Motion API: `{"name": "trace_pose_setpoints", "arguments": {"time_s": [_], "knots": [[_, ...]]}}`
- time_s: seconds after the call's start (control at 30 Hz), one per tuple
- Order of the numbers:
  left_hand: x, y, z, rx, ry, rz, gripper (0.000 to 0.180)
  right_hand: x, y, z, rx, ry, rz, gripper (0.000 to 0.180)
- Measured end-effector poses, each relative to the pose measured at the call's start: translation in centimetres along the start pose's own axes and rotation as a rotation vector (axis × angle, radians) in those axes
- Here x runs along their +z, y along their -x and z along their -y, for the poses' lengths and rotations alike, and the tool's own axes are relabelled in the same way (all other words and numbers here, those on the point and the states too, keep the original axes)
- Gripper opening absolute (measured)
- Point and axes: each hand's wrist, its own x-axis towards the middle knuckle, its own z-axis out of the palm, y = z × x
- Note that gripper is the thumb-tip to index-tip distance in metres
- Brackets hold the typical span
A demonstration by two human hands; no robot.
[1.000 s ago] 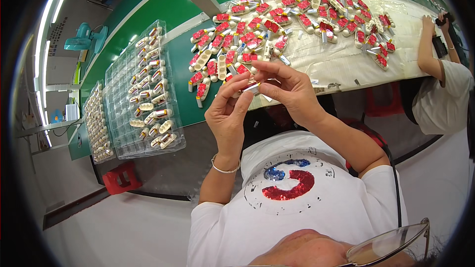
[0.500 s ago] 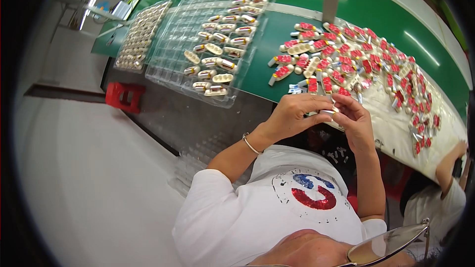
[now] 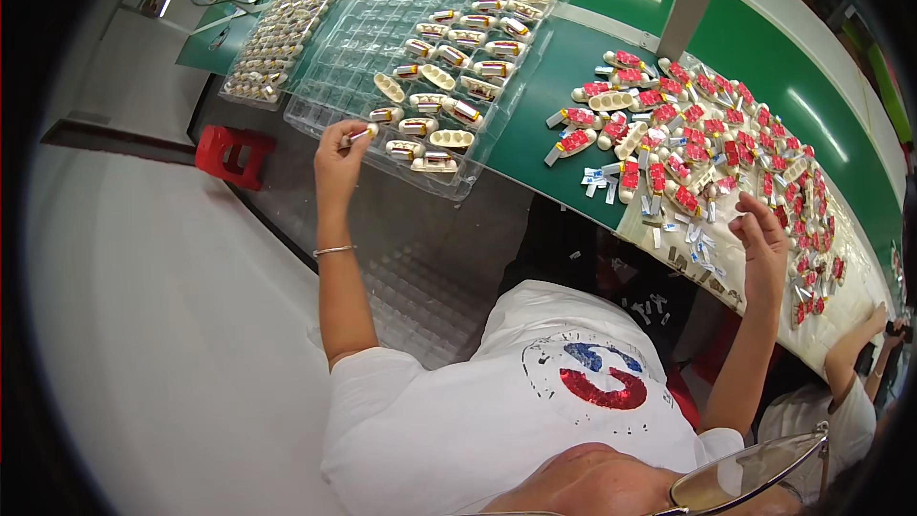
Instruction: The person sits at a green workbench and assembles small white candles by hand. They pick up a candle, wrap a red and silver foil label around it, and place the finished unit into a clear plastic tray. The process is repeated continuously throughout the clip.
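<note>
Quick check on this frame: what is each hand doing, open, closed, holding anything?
Left hand: closed on a small cream capsule-shaped piece, at the edge of the clear plastic tray.
Right hand: open, holding nothing, fingers spread above the pile of red-labelled pieces.

Clear plastic trays on the green table: two. The nearer tray holds roughly twenty cream oval pieces; the farther tray is filled, count not readable. Loose red-labelled pieces on the right: several dozen, too many to count exactly. Small white strips: a dozen or more. Red stools: one. Persons visible: two.
</note>
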Motion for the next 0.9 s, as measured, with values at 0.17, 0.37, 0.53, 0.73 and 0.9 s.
{"name": "trace_pose_setpoints", "arguments": {"time_s": [0.17, 0.37, 0.53, 0.73, 0.9], "knots": [[-0.8, -2.8, 2.6, 0.230, -0.256, 0.318, 0.009, -2.3, 0.2, 1.0, -0.026, 0.025, -0.123, 0.031], [-1.0, -3.5, 6.9, 0.082, -0.247, 0.284, 0.009, -3.9, 0.0, -0.1, -0.100, 0.120, -0.167, 0.025], [0.8, -3.1, 3.7, 0.309, -0.502, 0.046, 0.008, -3.7, -0.3, -1.5, -0.175, 0.343, -0.229, 0.024], [6.5, -1.3, -3.0, 0.146, -0.013, -0.068, 0.010, 0.0, -2.6, -0.6, -0.381, 0.745, -0.267, 0.024], [16.6, 2.9, -12.5, 0.139, 0.347, 0.275, 0.011, 0.2, -5.3, -1.6, -0.475, 1.041, -0.268, 0.023]]}}
